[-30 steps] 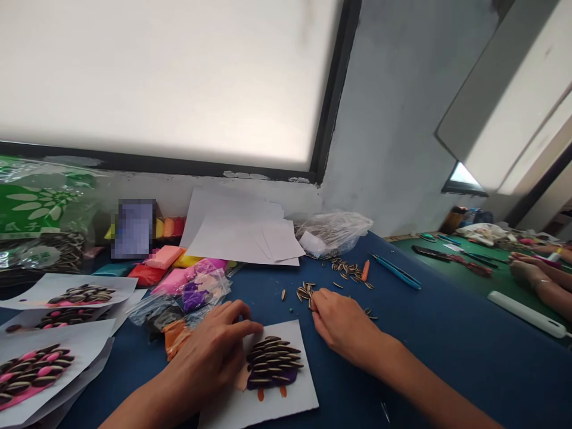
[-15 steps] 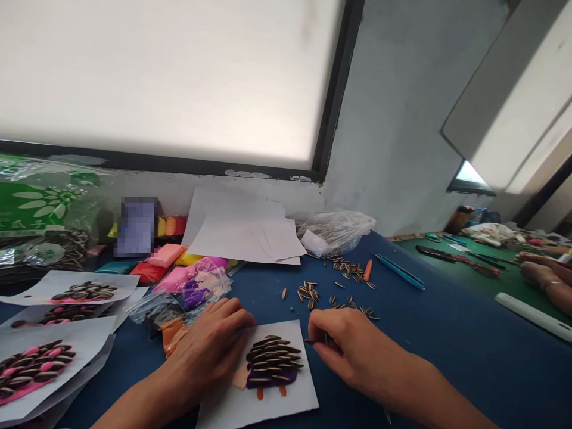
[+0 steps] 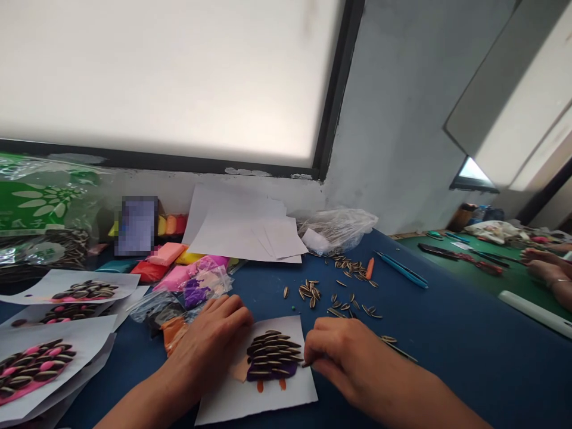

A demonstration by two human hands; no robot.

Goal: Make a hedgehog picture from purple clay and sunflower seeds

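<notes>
A white sheet of paper (image 3: pixel 286 405) lies in front of me with a clay hedgehog-like shape (image 3: pixel 272 375) on it: a purple body, a peach part at the left and two orange feet. Rows of striped sunflower seeds (image 3: pixel 273 351) cover the purple clay. My left hand (image 3: pixel 214 333) lies over the paper's left side, holding nothing, its fingertips partly hidden. At the right edge of the paper, my right hand (image 3: pixel 333 351) pinches a single sunflower seed (image 3: pixel 305 364), close to the purple clay's right end.
Loose sunflower seeds (image 3: pixel 309 292) lie beyond the paper, near an orange stick (image 3: pixel 370 268) and blue tweezers (image 3: pixel 402 270). Seed pictures (image 3: pixel 89 333) and bagged clay (image 3: pixel 196 292) are at the left. White sheets (image 3: pixel 245 232) lean at the back. Another person's hand (image 3: pixel 549 271) is far right.
My right hand has moved down and slightly left with the seed, nearer the purple clay. The left hand has barely moved.
</notes>
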